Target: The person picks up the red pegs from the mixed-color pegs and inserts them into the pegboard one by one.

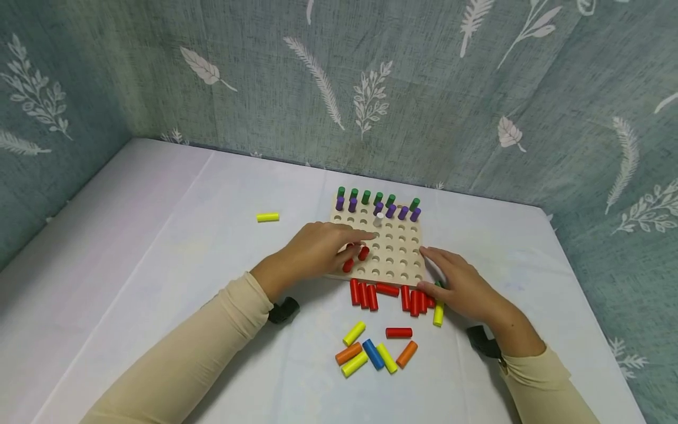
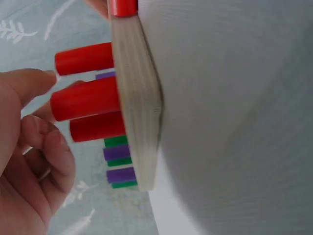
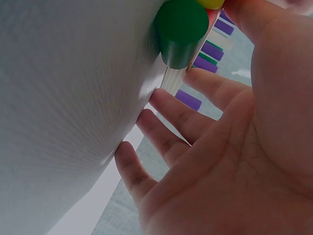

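Observation:
A pale wooden pegboard (image 1: 389, 277) with rows of round holes lies on the table. My left hand (image 1: 323, 250) is over its left side, index finger stretched out above the holes. The thumb is by a red peg (image 1: 364, 253) standing in the board; in the left wrist view the thumb tip is close to the end of an upright red peg (image 2: 83, 59), and I see no pinch. Another red peg (image 1: 348, 265) stands nearby. My right hand (image 1: 461, 285) rests along the board's right edge, fingers extended, thumb at the near corner.
Green pegs (image 1: 366, 196) and purple pegs (image 1: 391, 211) fill most of the far rows, with a white peg (image 1: 378, 219) before them. Loose red pegs (image 1: 372, 298) lie along the near edge. Closer are yellow, orange and blue pegs (image 1: 373, 354). One yellow peg (image 1: 268, 217) lies far left.

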Demonstrator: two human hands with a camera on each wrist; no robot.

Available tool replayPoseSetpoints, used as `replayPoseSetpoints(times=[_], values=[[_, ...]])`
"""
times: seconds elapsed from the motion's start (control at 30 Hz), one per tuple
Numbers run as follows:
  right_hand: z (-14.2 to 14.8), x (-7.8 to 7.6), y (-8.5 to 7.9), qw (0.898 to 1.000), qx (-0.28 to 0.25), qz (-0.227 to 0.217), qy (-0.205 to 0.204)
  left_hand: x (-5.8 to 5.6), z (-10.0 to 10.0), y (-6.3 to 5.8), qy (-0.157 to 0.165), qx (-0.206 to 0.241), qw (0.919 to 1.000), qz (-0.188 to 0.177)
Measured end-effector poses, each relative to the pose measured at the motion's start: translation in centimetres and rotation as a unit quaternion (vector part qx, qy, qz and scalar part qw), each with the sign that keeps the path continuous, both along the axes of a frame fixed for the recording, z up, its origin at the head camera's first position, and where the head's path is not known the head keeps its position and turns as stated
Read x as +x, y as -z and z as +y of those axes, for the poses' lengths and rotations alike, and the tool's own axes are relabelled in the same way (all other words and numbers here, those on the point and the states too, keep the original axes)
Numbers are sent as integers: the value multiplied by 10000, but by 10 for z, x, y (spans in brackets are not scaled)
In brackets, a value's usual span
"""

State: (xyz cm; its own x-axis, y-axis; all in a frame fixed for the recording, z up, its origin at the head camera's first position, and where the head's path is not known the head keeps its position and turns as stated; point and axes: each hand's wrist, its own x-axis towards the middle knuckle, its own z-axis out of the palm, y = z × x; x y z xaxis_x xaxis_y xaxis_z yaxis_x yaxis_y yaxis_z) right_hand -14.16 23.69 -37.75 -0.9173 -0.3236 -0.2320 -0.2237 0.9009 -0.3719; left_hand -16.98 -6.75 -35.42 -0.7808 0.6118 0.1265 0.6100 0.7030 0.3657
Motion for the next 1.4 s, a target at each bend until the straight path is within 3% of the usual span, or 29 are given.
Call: replayPoseSetpoints(times=[0.17, 0.73, 1.1, 1.4], values=[[2, 1, 0, 10000, -23, 40, 37, 4, 3, -8, 111, 255, 9993, 262], [-1, 3, 3, 9999, -84, -111, 76, 24, 9, -19, 982, 343, 9941, -301], [-1, 2, 1, 10000, -73, -38, 44, 30, 11, -14, 901, -360, 9909, -931], [-1, 2, 1, 10000, -43, 43, 17, 29, 11, -9, 889, -540, 9914, -791]])
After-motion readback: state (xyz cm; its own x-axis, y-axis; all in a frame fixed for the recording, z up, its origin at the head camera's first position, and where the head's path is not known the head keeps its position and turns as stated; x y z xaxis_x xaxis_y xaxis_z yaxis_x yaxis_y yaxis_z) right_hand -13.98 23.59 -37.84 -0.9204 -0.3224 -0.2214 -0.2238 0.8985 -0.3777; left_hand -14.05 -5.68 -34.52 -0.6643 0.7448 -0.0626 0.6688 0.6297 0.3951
